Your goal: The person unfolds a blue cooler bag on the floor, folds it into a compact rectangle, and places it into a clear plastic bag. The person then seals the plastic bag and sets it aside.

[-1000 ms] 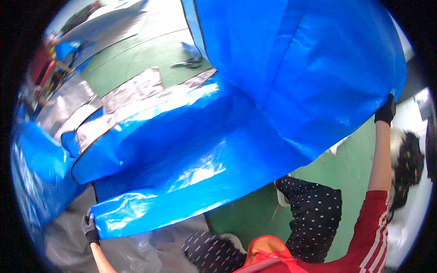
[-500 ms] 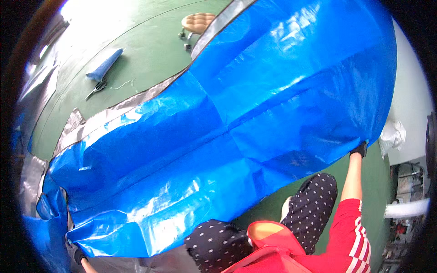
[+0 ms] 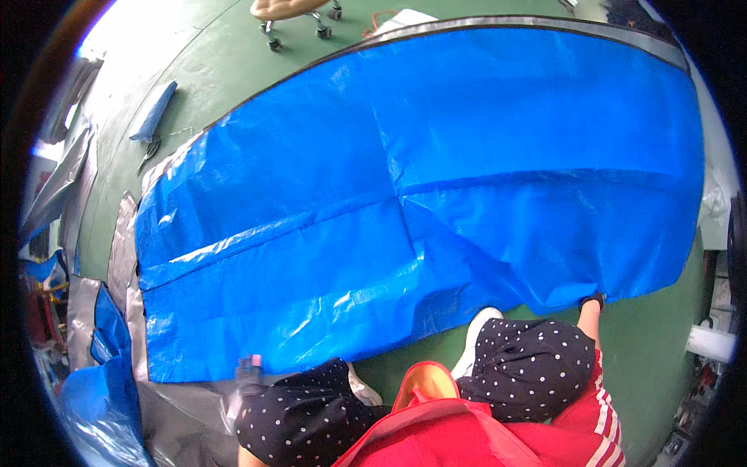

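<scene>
In the head view, a blue sheet (image 3: 467,140) lies spread over the green floor (image 3: 109,179) in front of the person, filling most of the middle. Beyond its far edge stands a wheeled stool (image 3: 288,9), cut off by the top of the picture, and to the far left lie a blue bundle (image 3: 156,113) and, just beside it, a dark tool (image 3: 148,154) that looks like scissors. At the left end, a crumpled blue piece (image 3: 97,405) and a grey sheet (image 3: 187,424) crowd close, the grey one reaching beneath the near left corner. On the right, well apart, is a white roll (image 3: 712,342). The person's left knee (image 3: 288,412) covers part of the near edge, and a white shoe (image 3: 476,338) meets that edge nearer the middle. The blue sheet's long axis runs left to right, rising slightly toward the right; its far edge bows outward, with a lengthwise crease and a cross crease meeting near the middle. The gloved left hand (image 3: 249,373) is at the near edge by the left corner, blurred, its grip unclear. The right hand (image 3: 594,299) meets the near edge toward the right end, fingers mostly hidden, so how tightly they close cannot be told.
</scene>
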### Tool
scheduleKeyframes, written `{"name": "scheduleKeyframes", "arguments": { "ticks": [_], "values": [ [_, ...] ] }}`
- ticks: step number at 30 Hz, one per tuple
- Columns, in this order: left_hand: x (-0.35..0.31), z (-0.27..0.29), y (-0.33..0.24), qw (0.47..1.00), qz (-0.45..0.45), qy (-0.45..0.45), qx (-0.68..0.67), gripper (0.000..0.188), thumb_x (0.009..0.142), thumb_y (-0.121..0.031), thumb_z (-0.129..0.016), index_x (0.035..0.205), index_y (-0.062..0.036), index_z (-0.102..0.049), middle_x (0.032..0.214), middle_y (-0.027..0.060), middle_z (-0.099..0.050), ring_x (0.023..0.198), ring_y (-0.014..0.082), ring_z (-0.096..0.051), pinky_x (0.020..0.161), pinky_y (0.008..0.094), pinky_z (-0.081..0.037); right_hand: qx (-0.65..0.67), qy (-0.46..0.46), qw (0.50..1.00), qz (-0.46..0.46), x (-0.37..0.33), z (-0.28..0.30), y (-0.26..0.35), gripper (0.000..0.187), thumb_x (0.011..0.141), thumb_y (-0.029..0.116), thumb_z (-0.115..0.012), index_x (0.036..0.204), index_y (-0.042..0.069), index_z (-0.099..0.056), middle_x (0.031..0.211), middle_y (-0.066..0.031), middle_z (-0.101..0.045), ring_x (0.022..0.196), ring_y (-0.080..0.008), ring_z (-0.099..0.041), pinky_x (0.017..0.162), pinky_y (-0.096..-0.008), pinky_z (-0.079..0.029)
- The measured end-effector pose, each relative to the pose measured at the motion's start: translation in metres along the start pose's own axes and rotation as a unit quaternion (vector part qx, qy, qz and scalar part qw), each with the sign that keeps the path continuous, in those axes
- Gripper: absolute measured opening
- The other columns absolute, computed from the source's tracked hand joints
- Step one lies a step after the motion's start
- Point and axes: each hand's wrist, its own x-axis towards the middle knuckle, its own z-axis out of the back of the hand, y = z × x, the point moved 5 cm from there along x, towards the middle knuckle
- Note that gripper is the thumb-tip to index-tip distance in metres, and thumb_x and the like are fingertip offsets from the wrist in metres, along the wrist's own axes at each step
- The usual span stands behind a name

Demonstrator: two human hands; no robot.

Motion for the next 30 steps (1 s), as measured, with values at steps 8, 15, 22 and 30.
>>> {"name": "scheduleKeyframes", "arguments": {
  "ticks": [8, 15, 22, 30],
  "values": [
    [0.054, 0.002, -0.062, 0.949, -0.190, -0.125, 0.220, 0.050, 0.079, -0.023, -0.061, 0.127, -0.0139, -0.052, 0.131, 0.0138, -0.053, 0.121, 0.0357, -0.049, 0.101, 0.0484, -0.035, 0.056, 0.130, 0.985, -0.102, 0.031, 0.009, -0.126, 0.051, 0.085, 0.045, -0.062, 0.116, 0.004, -0.060, 0.120, -0.0182, -0.059, 0.099, -0.0289, -0.058, 0.084, -0.0466, -0.046],
    [0.112, 0.120, -0.075, 0.992, -0.110, -0.060, 0.013, 0.051, 0.073, -0.005, -0.056, 0.124, -0.0093, -0.056, 0.123, 0.0171, -0.057, 0.114, 0.0376, -0.052, 0.100, 0.0465, -0.038, 0.059, 0.231, 0.965, 0.107, 0.054, -0.060, -0.089, 0.041, 0.087, 0.029, -0.063, 0.116, 0.001, -0.056, 0.110, -0.0119, -0.060, 0.092, -0.0257, -0.057, 0.085, -0.0390, -0.045],
    [0.112, 0.215, -0.080, 0.986, -0.046, -0.154, -0.054, 0.042, 0.076, 0.005, -0.049, 0.112, -0.0075, -0.066, 0.115, 0.0167, -0.063, 0.113, 0.0335, -0.057, 0.096, 0.0393, -0.044, -0.195, 0.077, 0.821, 0.531, -0.006, -0.080, 0.066, 0.053, 0.091, 0.028, -0.056, 0.136, 0.005, -0.046, 0.138, -0.0144, -0.049, 0.121, -0.0268, -0.049, 0.101, -0.0377, -0.037],
    [0.054, 0.264, -0.040, 0.975, -0.027, -0.208, -0.075, 0.039, 0.079, -0.008, -0.050, 0.114, -0.0029, -0.066, 0.120, 0.0186, -0.061, 0.117, 0.0334, -0.054, 0.102, 0.0419, -0.038, -0.172, 0.222, 0.720, 0.635, -0.090, -0.040, 0.118, 0.038, 0.098, 0.023, -0.038, 0.121, 0.005, -0.062, 0.122, -0.0119, -0.062, 0.111, -0.0240, -0.056, 0.101, -0.0368, -0.037]
  ]
}}
